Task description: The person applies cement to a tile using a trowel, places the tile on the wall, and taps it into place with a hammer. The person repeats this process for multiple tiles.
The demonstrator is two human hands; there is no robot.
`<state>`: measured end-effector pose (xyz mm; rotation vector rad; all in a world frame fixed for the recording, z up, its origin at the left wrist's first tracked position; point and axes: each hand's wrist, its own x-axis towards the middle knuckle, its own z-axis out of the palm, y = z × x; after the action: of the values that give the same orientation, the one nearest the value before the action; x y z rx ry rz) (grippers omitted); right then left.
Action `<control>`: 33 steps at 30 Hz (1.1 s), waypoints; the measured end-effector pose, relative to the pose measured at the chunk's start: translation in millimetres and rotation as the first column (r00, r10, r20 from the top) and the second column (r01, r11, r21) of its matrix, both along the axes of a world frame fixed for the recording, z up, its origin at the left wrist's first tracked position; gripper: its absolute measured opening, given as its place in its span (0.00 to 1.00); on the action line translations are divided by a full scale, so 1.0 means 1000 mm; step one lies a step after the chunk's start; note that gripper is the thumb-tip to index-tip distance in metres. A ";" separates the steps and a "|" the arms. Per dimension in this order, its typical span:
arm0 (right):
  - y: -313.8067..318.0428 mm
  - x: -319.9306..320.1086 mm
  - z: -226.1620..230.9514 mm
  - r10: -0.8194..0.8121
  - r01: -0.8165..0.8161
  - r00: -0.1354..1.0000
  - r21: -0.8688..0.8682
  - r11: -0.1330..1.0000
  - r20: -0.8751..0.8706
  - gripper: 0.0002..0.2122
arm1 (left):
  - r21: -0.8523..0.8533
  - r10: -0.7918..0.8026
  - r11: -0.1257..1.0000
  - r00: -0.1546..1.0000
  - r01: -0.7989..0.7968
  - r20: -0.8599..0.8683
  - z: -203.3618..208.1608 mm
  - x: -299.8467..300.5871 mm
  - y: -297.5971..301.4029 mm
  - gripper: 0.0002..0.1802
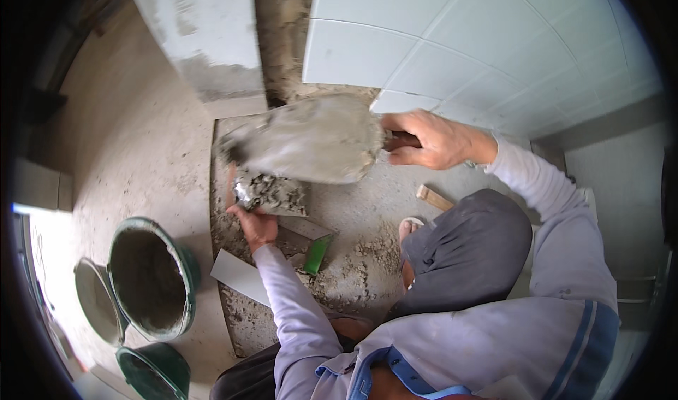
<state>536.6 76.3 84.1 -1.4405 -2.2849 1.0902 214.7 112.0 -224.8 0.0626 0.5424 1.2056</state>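
Note:
My right hand (431, 140) grips the dark handle of a large trowel (311, 140) whose blade is coated in grey mortar and held above the floor. My left hand (256, 225) reaches down and holds a narrow tile piece (272, 193) covered with wet mortar, right under the trowel blade. Below the left hand lies a green-handled tool (316, 254) on the rough mortar bed (353, 259).
Pale blue floor tiles (452, 39) are laid at the upper right. A green bucket (152, 276) of mortar stands at the left, with a grey pan (97, 300) and another green bucket (154, 372) beside it. A loose tile strip (239, 276) and a wooden handle (433, 198) lie nearby.

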 end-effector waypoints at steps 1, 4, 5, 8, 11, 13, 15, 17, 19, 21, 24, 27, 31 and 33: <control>-0.028 0.025 -0.022 -0.095 0.095 0.995 0.032 0.995 0.022 0.13 | 0.007 -0.008 1.000 0.999 0.008 -0.049 0.003 0.004 -0.004 0.43; -0.096 0.058 -0.066 -0.397 0.401 0.916 -0.088 0.912 0.060 0.15 | -0.049 0.010 0.999 0.996 -0.014 -0.085 0.014 0.010 -0.012 0.42; -0.107 0.059 -0.088 -0.505 0.494 0.863 -0.176 0.851 -0.018 0.13 | -0.078 0.031 0.996 0.995 -0.038 -0.090 0.017 0.009 -0.012 0.41; -0.124 0.066 -0.142 -0.712 0.622 0.686 -0.389 0.680 -0.148 0.11 | -0.050 0.023 0.998 0.997 -0.027 -0.080 0.029 0.006 -0.014 0.40; -0.109 0.060 -0.164 -0.756 0.609 0.608 -0.468 0.641 -0.243 0.08 | 0.015 0.020 1.000 0.997 -0.019 -0.080 0.020 -0.010 -0.013 0.40; -0.101 0.055 -0.170 -0.835 0.609 0.466 -0.579 0.542 -0.292 0.08 | 0.008 0.020 1.000 0.994 -0.019 -0.112 0.025 -0.012 -0.014 0.40; -0.099 0.065 -0.184 -0.857 0.571 0.383 -0.641 0.513 -0.344 0.10 | -0.048 0.034 0.998 0.983 -0.044 -0.182 0.037 -0.001 -0.014 0.39; -0.093 0.060 -0.181 -0.866 0.565 0.349 -0.657 0.499 -0.358 0.10 | -0.022 0.045 0.998 0.979 -0.050 -0.197 0.033 -0.003 -0.011 0.40; -0.090 0.058 -0.180 -0.877 0.556 0.312 -0.678 0.481 -0.367 0.10 | -0.023 0.062 0.997 0.980 -0.067 -0.189 0.033 -0.001 -0.008 0.40; -0.088 0.059 -0.182 -0.888 0.542 0.273 -0.703 0.460 -0.371 0.10 | -0.014 0.020 1.000 0.983 -0.023 -0.185 0.037 0.003 -0.011 0.40; -0.086 0.068 -0.187 -0.897 0.498 0.197 -0.748 0.439 -0.395 0.10 | -0.034 -0.006 0.999 0.987 0.001 -0.161 0.039 0.014 -0.014 0.41; -0.084 0.068 -0.186 -0.915 0.462 0.082 -0.799 0.386 -0.395 0.10 | -0.072 0.001 0.997 0.979 -0.015 -0.202 0.040 0.019 -0.016 0.40; -0.082 0.058 -0.188 -0.899 0.374 -0.061 -0.845 0.382 -0.433 0.11 | -0.072 -0.017 0.997 0.981 0.003 -0.194 0.049 0.026 -0.018 0.39; -0.080 0.048 -0.190 -0.880 0.327 -0.165 -0.866 0.378 -0.446 0.11 | -0.070 -0.042 0.997 0.980 0.029 -0.195 0.047 0.028 -0.016 0.38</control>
<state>584.9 -4.2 -106.1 -1.1679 -0.1520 1.4820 242.5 96.3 -178.2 0.1349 0.7512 1.1519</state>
